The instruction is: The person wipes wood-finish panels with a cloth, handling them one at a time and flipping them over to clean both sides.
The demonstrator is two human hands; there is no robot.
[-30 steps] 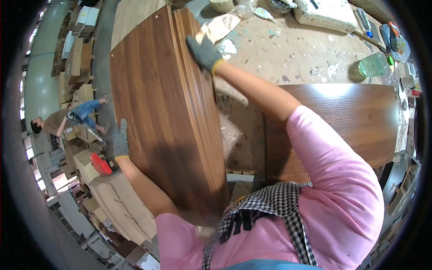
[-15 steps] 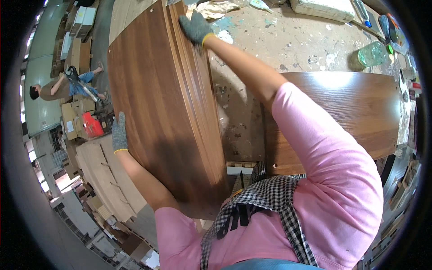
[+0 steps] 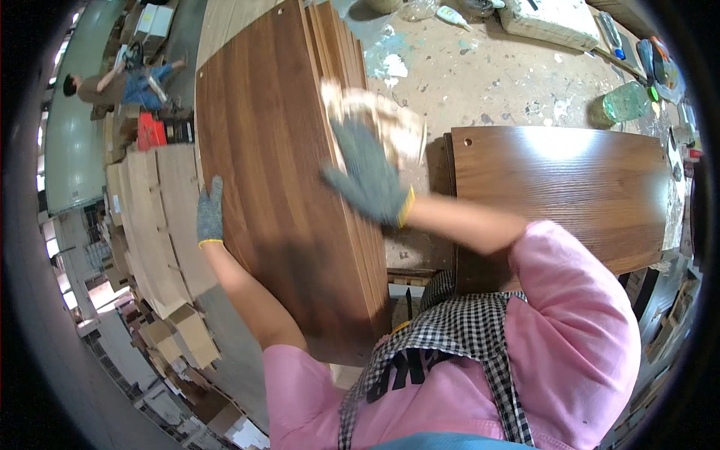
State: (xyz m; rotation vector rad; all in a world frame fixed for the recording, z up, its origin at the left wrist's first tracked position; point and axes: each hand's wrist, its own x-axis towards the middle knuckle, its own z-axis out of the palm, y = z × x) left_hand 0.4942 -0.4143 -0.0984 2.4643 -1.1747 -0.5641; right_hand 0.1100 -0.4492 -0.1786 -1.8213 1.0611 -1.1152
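Note:
A stack of brown wood-grain boards [image 3: 262, 150] lies in front of me, its layered edges showing on the right side. My left hand [image 3: 211, 214], in a grey glove with a yellow cuff, rests against the left edge of the top board, fingers stretched out. Over the stack's right edge is my right hand [image 3: 369, 172], gloved alike and blurred by motion. A crumpled beige cloth [image 3: 401, 131] is in its grasp, bunched past and beside the fingers; the undersides of the fingers are hidden.
Another pile of brown boards [image 3: 562, 191] lies at the right on a paint-spotted worktable [image 3: 495, 82]. Beyond it stand a green plastic bottle [image 3: 626, 103] and a pale block [image 3: 551, 21]. At the far left a person [image 3: 124, 82] works near a red case [image 3: 151, 131].
My right hand has come back toward me from the stack's far right edge, and the cloth has come with it. My left hand still touches the left edge.

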